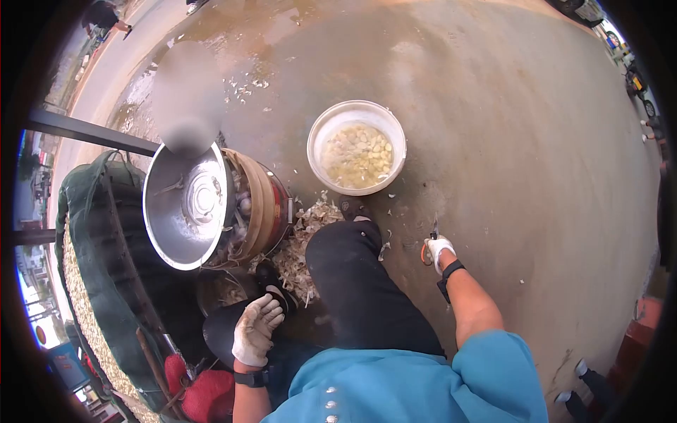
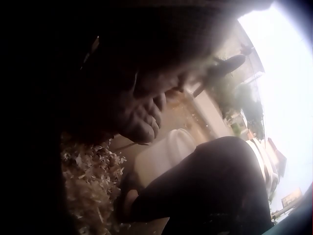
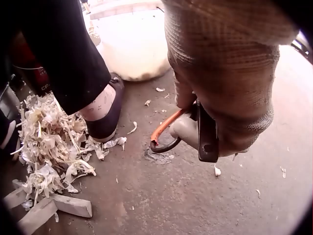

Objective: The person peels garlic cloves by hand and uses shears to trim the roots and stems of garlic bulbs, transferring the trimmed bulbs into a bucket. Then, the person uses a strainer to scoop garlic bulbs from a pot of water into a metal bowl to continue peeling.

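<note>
Red bundle (image 1: 210, 396) beside green cloth (image 1: 93, 197), a vehicle (image 1: 584, 11) farther off

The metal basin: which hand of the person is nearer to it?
The left. In the head view, the left hand is below the metal basin and to its right, apart from it; the right hand is farther off, past the right knee.

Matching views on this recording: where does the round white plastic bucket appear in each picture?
Head: bucket in the upper middle.
Left wrist: bucket just below centre, partly hidden by a black trouser leg.
Right wrist: bucket at the top, left of centre, glare-washed, beside the pale-gloved right hand.
Shared landmark: the heap of pale, papery peelings.
</note>
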`<state>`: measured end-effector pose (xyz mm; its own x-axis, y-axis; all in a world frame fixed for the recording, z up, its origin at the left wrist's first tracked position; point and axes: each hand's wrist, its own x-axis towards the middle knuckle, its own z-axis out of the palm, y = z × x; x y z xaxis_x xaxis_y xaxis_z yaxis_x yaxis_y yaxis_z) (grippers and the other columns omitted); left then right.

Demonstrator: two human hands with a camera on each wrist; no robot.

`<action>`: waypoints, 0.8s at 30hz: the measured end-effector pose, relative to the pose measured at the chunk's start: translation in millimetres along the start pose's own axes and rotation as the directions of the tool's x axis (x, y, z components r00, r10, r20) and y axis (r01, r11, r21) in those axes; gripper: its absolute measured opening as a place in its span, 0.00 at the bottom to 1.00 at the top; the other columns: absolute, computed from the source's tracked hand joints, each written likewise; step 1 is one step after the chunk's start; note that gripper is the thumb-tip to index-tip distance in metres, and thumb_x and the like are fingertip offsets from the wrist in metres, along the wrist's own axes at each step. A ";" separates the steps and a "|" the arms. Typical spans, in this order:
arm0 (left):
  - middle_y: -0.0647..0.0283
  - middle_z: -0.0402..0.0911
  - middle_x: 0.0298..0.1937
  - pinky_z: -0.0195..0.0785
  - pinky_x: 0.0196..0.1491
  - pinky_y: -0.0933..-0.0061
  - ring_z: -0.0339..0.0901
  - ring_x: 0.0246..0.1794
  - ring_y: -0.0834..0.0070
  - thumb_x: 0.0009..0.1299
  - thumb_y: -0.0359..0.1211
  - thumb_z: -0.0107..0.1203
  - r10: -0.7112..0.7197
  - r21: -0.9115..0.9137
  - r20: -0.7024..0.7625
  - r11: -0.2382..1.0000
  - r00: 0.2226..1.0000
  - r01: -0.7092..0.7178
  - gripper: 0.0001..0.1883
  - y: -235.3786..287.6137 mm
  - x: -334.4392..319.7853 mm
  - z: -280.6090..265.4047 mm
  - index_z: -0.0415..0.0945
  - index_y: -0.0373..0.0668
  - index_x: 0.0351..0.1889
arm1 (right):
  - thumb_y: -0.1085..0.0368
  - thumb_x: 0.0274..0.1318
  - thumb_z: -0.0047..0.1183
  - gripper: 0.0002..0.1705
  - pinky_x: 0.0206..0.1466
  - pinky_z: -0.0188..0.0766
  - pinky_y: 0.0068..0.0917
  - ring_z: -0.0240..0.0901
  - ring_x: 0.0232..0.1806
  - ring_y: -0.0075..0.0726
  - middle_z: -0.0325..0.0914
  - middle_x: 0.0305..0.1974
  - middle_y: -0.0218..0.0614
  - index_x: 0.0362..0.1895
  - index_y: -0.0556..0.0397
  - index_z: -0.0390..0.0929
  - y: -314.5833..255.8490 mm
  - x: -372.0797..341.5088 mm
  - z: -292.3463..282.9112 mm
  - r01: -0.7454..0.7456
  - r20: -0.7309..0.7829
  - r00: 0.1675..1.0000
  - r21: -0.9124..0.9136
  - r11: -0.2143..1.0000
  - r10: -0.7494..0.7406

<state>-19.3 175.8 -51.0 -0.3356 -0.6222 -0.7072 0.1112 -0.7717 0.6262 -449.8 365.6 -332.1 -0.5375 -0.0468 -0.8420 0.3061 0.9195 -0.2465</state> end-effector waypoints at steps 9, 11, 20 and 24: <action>0.49 0.74 0.52 0.69 0.55 0.62 0.74 0.50 0.62 0.69 0.45 0.52 -0.062 0.006 -0.052 0.998 0.997 0.063 0.31 -7.1 11.9 3.4 0.64 0.28 0.60 | 0.54 0.59 0.53 0.16 0.30 0.68 0.38 0.71 0.23 0.38 0.75 0.27 0.39 0.38 0.54 0.75 0.0 31.9 5.3 -0.091 -0.025 0.996 -0.083 0.992 0.089; 0.49 0.74 0.52 0.69 0.55 0.62 0.75 0.50 0.62 0.69 0.46 0.52 -0.062 0.007 -0.057 0.998 0.996 0.062 0.31 -7.4 13.5 6.9 0.64 0.29 0.59 | 0.50 0.57 0.54 0.24 0.40 0.73 0.38 0.79 0.37 0.43 0.81 0.37 0.45 0.46 0.57 0.78 19.1 59.3 16.9 -0.041 -0.036 0.998 0.023 0.999 0.042; 0.52 0.75 0.51 0.70 0.55 0.64 0.75 0.49 0.64 0.70 0.46 0.51 -0.013 0.016 -0.061 1.000 0.998 0.014 0.30 -1.5 9.3 15.7 0.65 0.29 0.59 | 0.56 0.60 0.51 0.14 0.36 0.74 0.31 0.74 0.36 0.32 0.77 0.37 0.32 0.44 0.50 0.77 6.4 11.8 19.9 0.056 0.162 0.987 -0.260 0.964 -0.013; 0.52 0.75 0.51 0.70 0.55 0.64 0.75 0.49 0.64 0.70 0.45 0.51 0.072 -0.009 -0.118 0.997 0.990 -0.073 0.29 13.8 -12.7 16.6 0.65 0.29 0.59 | 0.58 0.61 0.49 0.12 0.37 0.74 0.28 0.75 0.37 0.29 0.78 0.37 0.30 0.44 0.51 0.76 -24.1 -16.9 22.1 0.092 0.274 0.961 -0.147 0.985 -0.049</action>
<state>-29.1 175.3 -27.9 -0.2141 -0.6870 -0.6944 0.1437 -0.7253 0.6733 -430.7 335.6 -322.6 -0.3160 -0.1965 -0.9282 0.1365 0.9587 -0.2494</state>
